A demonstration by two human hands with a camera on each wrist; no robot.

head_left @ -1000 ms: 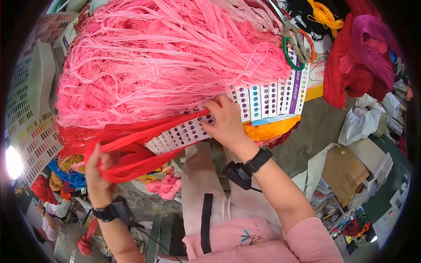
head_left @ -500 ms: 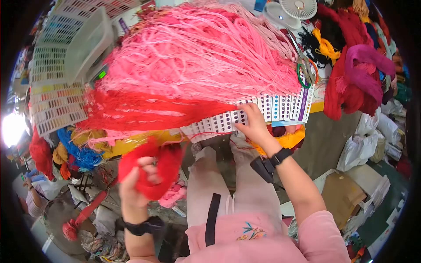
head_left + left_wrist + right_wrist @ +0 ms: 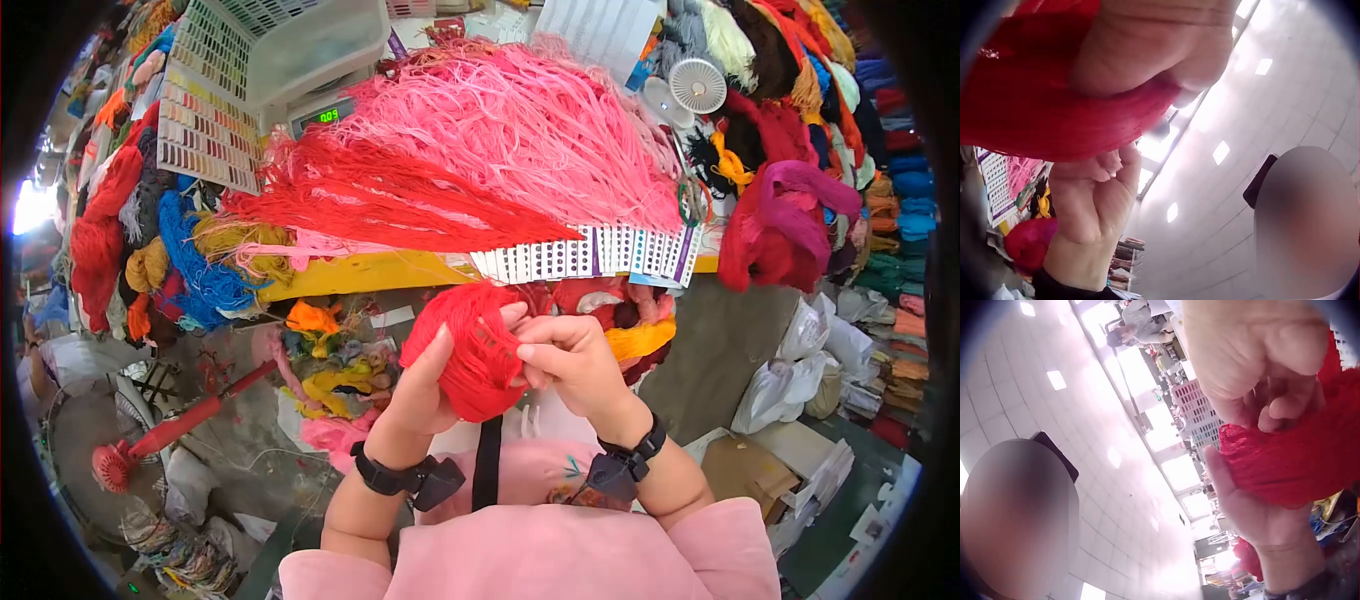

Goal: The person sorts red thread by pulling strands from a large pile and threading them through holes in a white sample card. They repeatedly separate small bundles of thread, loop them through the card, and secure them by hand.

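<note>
A wound bundle of red thread (image 3: 462,335) is held in front of the person's chest, off the table's edge. My left hand (image 3: 408,392) grips it from the left, thumb over its near side and the other fingers mostly hidden behind. On the bundle's right side my right hand (image 3: 578,362) pinches at strands with curled fingers and thumb. In the right wrist view these fingertips sit right at the thread surface (image 3: 1291,459). Loose red thread (image 3: 400,195) lies spread along the table front, its narrow end on the shade cards (image 3: 545,262).
A large pile of pink thread (image 3: 530,130) covers the table's middle. Behind its left side stand a scale display (image 3: 325,116) and a white plastic bin (image 3: 320,50). Scissors (image 3: 690,195) and a small fan (image 3: 697,85) lie to the right. A red standing fan (image 3: 115,465) is at lower left.
The left hand has carried the red thread bundle from the table's left front to the chest. My right hand has left the shade cards and come to the bundle. The head view has shifted back.
</note>
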